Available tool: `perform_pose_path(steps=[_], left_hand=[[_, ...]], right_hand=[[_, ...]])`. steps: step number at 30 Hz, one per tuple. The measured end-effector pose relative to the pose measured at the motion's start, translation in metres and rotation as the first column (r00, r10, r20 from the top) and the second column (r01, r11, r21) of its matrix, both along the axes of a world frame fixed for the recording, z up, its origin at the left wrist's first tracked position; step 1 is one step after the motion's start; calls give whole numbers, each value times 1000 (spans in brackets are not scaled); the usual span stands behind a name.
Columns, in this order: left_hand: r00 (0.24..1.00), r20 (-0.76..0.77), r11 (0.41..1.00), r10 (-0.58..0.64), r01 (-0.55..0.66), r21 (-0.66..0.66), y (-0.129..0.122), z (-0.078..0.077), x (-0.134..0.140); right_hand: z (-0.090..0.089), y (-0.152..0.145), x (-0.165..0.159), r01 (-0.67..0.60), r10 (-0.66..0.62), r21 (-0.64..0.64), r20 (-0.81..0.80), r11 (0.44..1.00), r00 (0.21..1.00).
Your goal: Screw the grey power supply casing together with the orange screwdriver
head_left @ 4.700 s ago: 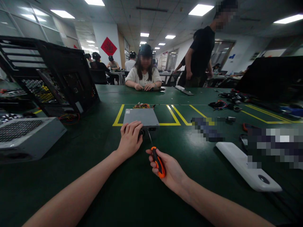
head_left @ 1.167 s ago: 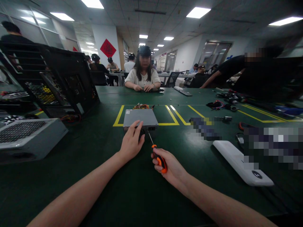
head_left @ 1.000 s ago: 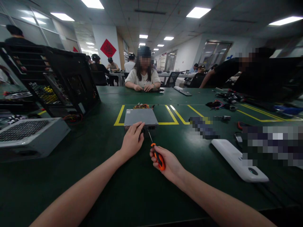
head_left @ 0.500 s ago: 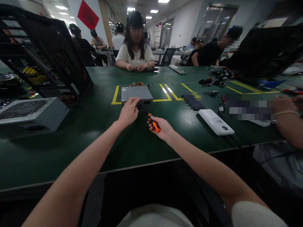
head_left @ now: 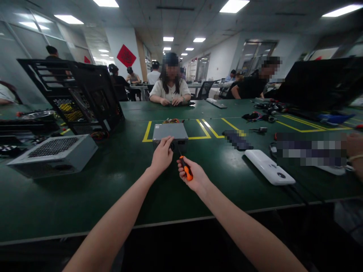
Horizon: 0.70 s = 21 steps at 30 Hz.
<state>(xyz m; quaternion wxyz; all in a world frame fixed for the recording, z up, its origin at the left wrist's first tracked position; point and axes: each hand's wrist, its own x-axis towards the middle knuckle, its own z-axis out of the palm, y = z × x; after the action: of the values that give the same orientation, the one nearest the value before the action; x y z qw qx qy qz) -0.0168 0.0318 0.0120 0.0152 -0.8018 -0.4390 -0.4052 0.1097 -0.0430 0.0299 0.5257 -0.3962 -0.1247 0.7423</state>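
A grey metal computer power supply unit [head_left: 171,131] lies on the green table, its front side facing me. My left hand [head_left: 162,153] is closed at that front edge, fingers on the unit. A dark round part shows beside the fingers, partly covered by them. My right hand [head_left: 194,174] is wrapped around the black-and-orange handle of a screwdriver [head_left: 187,170]. Its thin shaft points up at the unit's front, right of my left fingers. Whether the tip sits in a screw is too small to tell.
Left stand another power supply unit [head_left: 61,153] and an open black computer case [head_left: 85,94]. To the right lie a white device [head_left: 268,166], a dark blurred item [head_left: 237,140] and cables [head_left: 261,115]. Across the table sits a person [head_left: 170,88]; another person's hand [head_left: 353,145] is far right.
The camera view has tilted up, so the table and both hands appear lower. My hands keep their places at the power supply unit, with the screwdriver still in the right one.
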Motion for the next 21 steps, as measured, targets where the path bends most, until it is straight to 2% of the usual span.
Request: perform_pose_path(steps=[3, 9, 14, 21], left_hand=[[1000, -9, 1000, 16, -16, 4, 0, 1, 3], [989, 8, 989, 148, -148, 13, 4, 4, 17], [968, -68, 970, 242, -240, 39, 7, 5, 19], [953, -79, 956, 294, -292, 33, 7, 3, 19]], right_hand=[[0, 1, 0, -40, 39, -31, -51, 999, 998], [1, 0, -3, 18, -20, -19, -87, 1000, 996], [0, -1, -1, -54, 51, -23, -129, 998, 990], [-3, -1, -2, 32, -37, -39, -121, 999, 992]])
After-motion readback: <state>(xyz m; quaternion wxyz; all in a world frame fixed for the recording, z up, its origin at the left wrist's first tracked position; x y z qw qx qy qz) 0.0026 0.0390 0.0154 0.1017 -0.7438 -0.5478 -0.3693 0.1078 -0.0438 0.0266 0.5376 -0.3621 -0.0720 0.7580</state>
